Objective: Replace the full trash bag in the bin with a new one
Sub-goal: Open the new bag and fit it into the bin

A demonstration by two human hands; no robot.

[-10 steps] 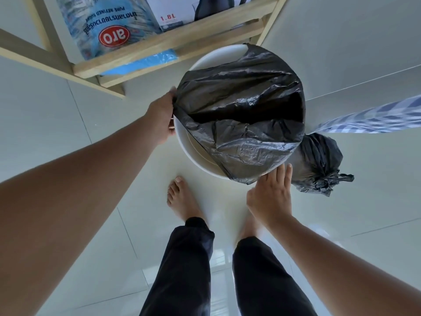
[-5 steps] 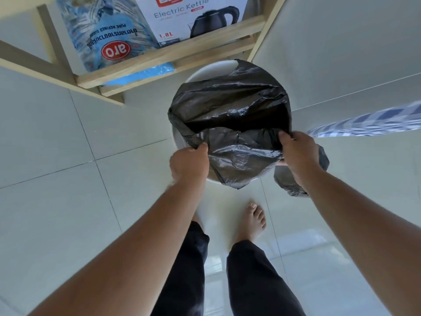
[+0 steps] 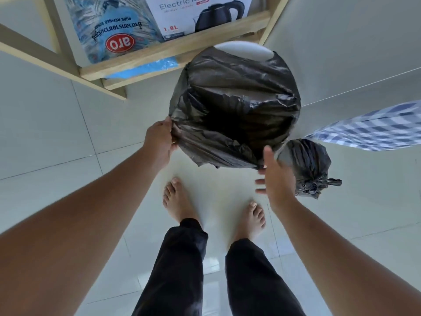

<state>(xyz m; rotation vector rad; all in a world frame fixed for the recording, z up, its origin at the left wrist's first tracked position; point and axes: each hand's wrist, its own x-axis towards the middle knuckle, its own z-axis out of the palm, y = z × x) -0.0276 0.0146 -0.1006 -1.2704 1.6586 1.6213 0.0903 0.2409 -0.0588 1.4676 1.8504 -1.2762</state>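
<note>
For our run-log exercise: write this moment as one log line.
step: fitting new bag over bin | left hand: grips bag edge | right hand: open | full bag: tied, on floor

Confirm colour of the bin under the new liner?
White bin; head view, rim showing at far side.

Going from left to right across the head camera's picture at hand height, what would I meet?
Left hand gripping the bag's edge → new black bag draped over the white bin → right hand, fingers spread → tied full bag on the floor → checked cloth.

New bag (image 3: 234, 106) in bin (image 3: 241, 47), tied bag (image 3: 312, 165) right of it
</note>
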